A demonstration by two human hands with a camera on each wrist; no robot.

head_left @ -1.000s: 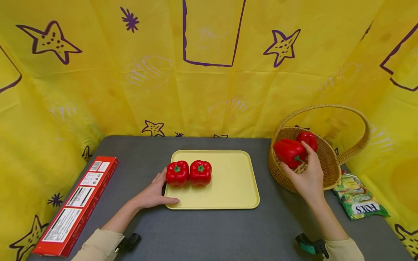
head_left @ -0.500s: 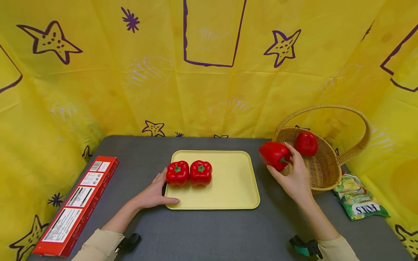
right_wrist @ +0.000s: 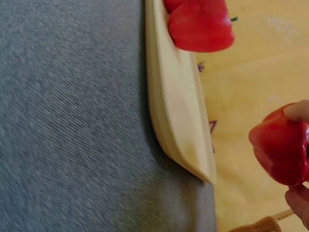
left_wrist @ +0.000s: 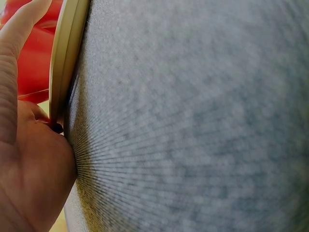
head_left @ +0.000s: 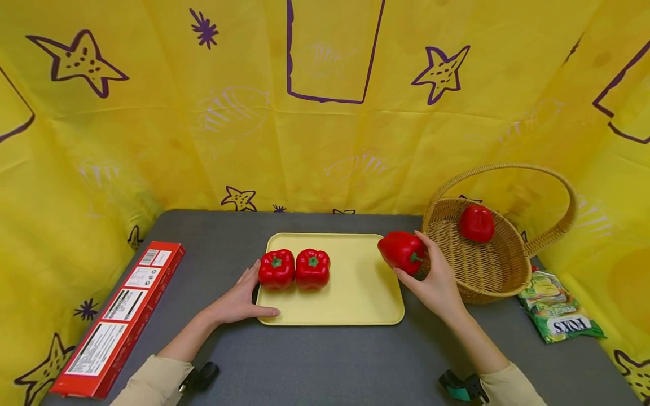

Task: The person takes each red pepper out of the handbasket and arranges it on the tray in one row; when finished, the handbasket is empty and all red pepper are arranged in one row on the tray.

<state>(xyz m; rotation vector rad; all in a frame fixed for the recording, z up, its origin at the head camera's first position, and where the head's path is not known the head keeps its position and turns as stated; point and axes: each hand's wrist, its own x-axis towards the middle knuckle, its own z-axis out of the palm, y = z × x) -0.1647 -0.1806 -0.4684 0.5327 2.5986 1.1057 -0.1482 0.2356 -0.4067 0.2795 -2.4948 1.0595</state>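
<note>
4 red peppers total. The held pepper (head_left: 401,252), glossy with a green stem, is gripped by the right hand (head_left: 434,279) over the right edge of the yellow tray (head_left: 355,293). 2 peppers (head_left: 294,269) sit on that tray, 1 pepper (head_left: 476,223) in the wicker basket (head_left: 487,270). The left hand (head_left: 238,301) rests flat, fingers relaxed, touching the tray's left edge.
</note>
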